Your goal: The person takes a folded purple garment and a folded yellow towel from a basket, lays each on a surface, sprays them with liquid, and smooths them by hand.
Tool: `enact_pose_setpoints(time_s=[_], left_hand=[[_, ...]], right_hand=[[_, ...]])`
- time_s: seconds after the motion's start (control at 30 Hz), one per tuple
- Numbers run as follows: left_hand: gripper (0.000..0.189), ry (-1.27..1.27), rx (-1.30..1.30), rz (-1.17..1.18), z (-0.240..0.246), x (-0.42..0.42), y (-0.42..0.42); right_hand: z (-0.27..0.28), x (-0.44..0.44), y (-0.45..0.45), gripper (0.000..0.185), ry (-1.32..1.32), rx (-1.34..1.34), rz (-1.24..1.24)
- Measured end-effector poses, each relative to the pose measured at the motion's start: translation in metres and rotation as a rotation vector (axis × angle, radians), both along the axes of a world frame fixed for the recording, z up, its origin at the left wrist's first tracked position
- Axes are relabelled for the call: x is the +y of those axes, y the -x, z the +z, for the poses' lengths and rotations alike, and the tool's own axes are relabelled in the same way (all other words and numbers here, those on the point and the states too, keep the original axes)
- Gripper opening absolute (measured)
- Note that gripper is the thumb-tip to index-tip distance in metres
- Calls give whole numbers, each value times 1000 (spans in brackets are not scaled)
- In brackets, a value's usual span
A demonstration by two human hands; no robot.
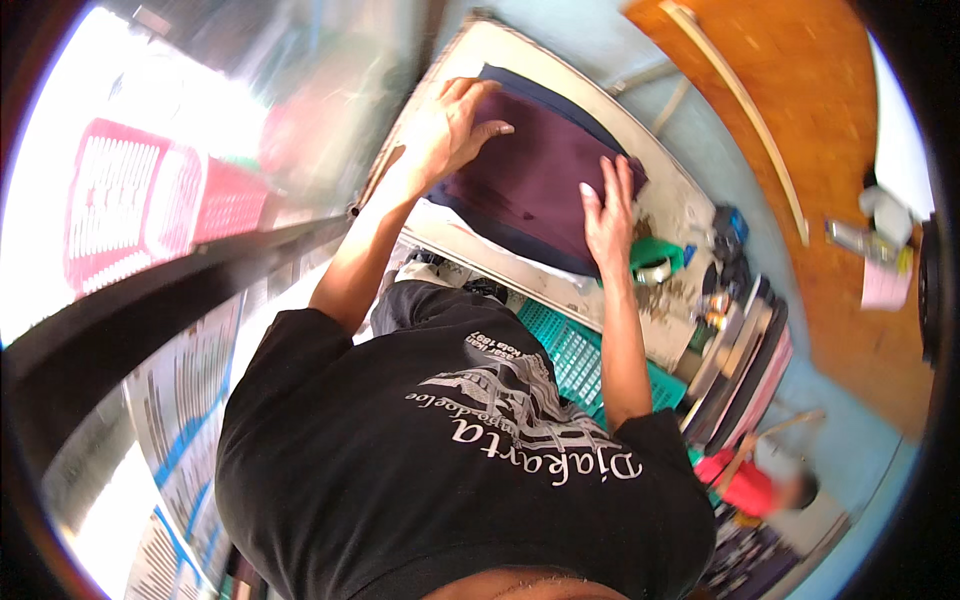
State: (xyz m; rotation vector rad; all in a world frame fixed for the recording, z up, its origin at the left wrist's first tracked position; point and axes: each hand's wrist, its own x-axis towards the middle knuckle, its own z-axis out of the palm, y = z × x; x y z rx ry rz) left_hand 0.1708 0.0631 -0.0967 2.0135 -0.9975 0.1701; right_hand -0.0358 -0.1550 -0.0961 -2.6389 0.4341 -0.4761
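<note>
A folded dark maroon cloth lies on top of a navy cloth, whose edges show around it. Something thin and white sticks out beneath the near edge. This pile rests on a pale, stained tabletop. My left hand is at the upper left edge of the maroon cloth, palm down, thumb spread from the fingers. At the right end of the pile is my right hand, its thumb and fingers apart. Neither hand grips the fabric; whether the fingertips press on it I cannot tell.
A green plastic container stands just right of my right hand. Below the table is a teal plastic crate. Stacked flat items and a person in red are at right. A dark post and pink baskets are at left.
</note>
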Motion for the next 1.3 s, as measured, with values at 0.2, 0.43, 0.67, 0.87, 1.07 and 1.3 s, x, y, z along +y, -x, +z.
enact_pose_setpoints(time_s=[0.2,0.43,0.67,0.87,1.07,1.3], left_hand=[[47,-73,-160,-459,21,-88,46],[39,-190,-333,-742,13,-174,74],[37,-344,-371,-778,2,-205,86],[32,-320,-386,-741,0,-205,87],[32,-315,-373,-776,6,-209,87],[33,-308,-398,-772,1,-213,88]], right_hand=[[22,-6,27,44,-69,-85,-181],[-8,-12,119,26,-289,-163,-571],[-18,-12,123,33,-1054,-172,-557],[-26,-15,126,23,-1126,-264,-551],[-13,-12,136,37,-766,-24,-441],[-43,-10,137,39,-848,-90,-413]])
